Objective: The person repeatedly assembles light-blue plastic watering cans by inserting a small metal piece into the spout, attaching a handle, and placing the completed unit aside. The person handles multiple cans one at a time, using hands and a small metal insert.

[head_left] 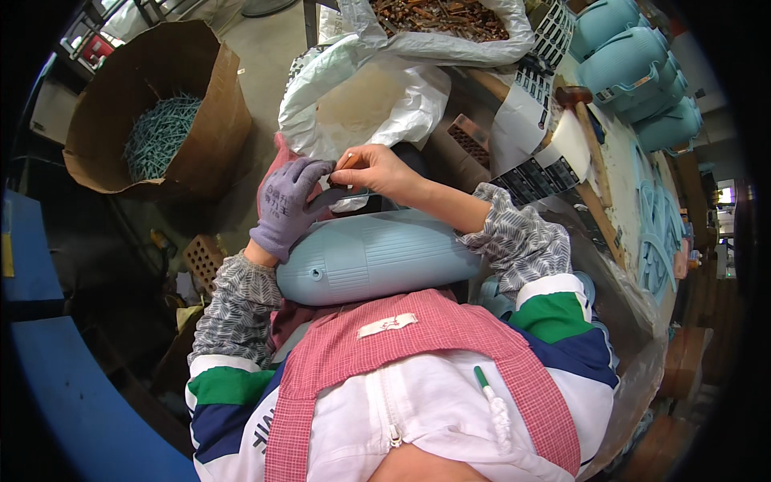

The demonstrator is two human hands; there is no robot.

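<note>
A light blue ribbed plastic vessel (385, 255) lies sideways across my lap, with a small round hole near its left end. Just beyond its upper edge, my left hand (291, 199), in a lavender glove, curls its fingers and thumb at a small dark part I cannot make out. My bare right hand (377, 171) meets it there. Thumb and forefinger of that hand pinch a small orange-brown piece (352, 161). Both fingertips are close together, above a light blue edge partly hidden by the hands.
An open white plastic bag (305, 120) stands beyond my hands; behind it a sack holds brown pieces (442, 20). At left is a cardboard box (229, 104) of blue strips. A wooden-handled hammer (593, 145) lies on the right-hand bench, with stacked blue vessels (626, 64) behind.
</note>
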